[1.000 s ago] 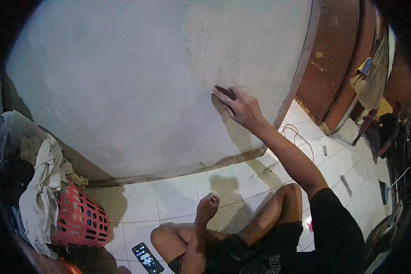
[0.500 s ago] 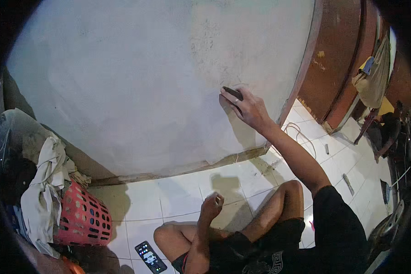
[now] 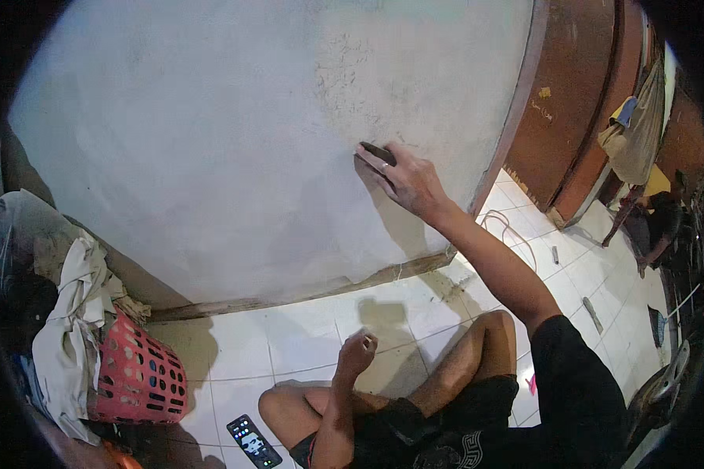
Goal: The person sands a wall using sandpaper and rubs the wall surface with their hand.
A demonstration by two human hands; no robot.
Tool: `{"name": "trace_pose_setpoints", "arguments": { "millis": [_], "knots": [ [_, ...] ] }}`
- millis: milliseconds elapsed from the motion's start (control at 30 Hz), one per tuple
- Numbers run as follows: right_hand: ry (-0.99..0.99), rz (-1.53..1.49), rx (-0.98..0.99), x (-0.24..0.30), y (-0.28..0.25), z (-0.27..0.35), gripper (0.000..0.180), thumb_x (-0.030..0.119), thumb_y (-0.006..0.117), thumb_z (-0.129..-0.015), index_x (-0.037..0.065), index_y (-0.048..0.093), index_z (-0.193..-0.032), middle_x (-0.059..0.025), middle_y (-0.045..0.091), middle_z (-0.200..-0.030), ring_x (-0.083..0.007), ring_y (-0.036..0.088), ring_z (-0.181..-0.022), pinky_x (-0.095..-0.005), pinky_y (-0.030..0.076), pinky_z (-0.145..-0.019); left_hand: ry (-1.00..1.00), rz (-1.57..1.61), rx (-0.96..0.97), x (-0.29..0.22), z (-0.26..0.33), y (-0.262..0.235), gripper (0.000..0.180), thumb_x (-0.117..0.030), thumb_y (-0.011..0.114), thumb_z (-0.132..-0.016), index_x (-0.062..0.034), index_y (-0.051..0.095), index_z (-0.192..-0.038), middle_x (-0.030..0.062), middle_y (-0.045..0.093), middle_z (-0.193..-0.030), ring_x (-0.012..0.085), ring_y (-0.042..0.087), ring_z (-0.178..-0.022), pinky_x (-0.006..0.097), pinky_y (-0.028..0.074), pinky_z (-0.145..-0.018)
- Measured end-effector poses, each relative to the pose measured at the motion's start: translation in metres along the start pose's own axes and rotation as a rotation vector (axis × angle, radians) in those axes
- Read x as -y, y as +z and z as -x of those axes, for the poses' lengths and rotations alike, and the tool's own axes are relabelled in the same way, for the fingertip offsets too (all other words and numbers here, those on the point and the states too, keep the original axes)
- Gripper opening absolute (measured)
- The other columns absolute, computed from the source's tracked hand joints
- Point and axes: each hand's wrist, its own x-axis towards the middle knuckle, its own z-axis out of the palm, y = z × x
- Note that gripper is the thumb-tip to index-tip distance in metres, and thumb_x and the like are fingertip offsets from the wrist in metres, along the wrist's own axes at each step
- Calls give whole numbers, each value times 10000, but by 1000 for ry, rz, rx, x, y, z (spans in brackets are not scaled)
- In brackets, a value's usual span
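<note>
right hand [image 3: 411, 181] has crept up and left across the grey wall [image 3: 211, 141] — fingers flat, pressing a small dark block [image 3: 377, 152] against it, so the rubbing carries on. left hand [image 3: 357, 352] has dropped lower, loosely curled, holding nothing visible.

A phone [image 3: 253, 442] lies on the near floor left of the knee, its slim rectangular screen lit with coloured icons.

We note a white tiled floor [image 3: 305, 344]: red basket [image 3: 137, 375] at its left edge, phone [image 3: 253, 442] near the bottom edge, white cable [image 3: 508, 230] toward the right.
</note>
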Motion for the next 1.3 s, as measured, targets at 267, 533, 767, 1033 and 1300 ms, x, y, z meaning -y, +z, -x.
{"name": "trace_pose_setpoints", "arguments": {
  "millis": [267, 533, 767, 1033, 1300],
  "knots": [
    [44, -16, 14, 4, -2, 3, 509, 216, 653, -879, 273, 538, -1372, -115, 583, -993, -266, 638, -725, -370, 555, -607, -71, -15, 45, -4, -1, -4, 164, -226, 632, -875, -74, 629, -937, 161, 676, -821, 333, 669, -777, 431, 526, -713],
    [120, -108, 6, 10, 0, -1, 401, 237, 624, -912, 219, 596, -1312, -123, 599, -1009, -284, 657, -764, -388, 558, -615, -147, -48, 92, -4, 1, -4, 180, -232, 625, -872, -54, 626, -900, 160, 670, -793, 344, 658, -776, 459, 517, -735],
    [35, -132, -85, 15, 0, -7, 422, 216, 627, -896, 232, 593, -1317, -131, 606, -1013, -295, 663, -771, -387, 566, -616, -135, -53, 57, -6, -1, -6, 224, -266, 623, -891, -54, 649, -960, 187, 691, -832, 330, 686, -771, 419, 532, -704],
    [22, -61, -156, 26, 7, -5, 411, 220, 612, -883, 210, 603, -1294, -107, 597, -919, -256, 652, -687, -368, 564, -546, -29, -1, -13, -4, 0, -3, 188, -225, 640, -870, -39, 615, -860, 189, 663, -784, 366, 664, -764, 456, 522, -688],
    [325, -214, -173, 48, 26, -2, 371, 174, 627, -874, 149, 633, -1245, -125, 589, -936, -290, 648, -701, -392, 552, -597, -43, -39, 18, -3, 1, -4, 177, -220, 644, -869, -44, 629, -885, 194, 665, -801, 383, 661, -767, 460, 522, -685]
  ]
}}
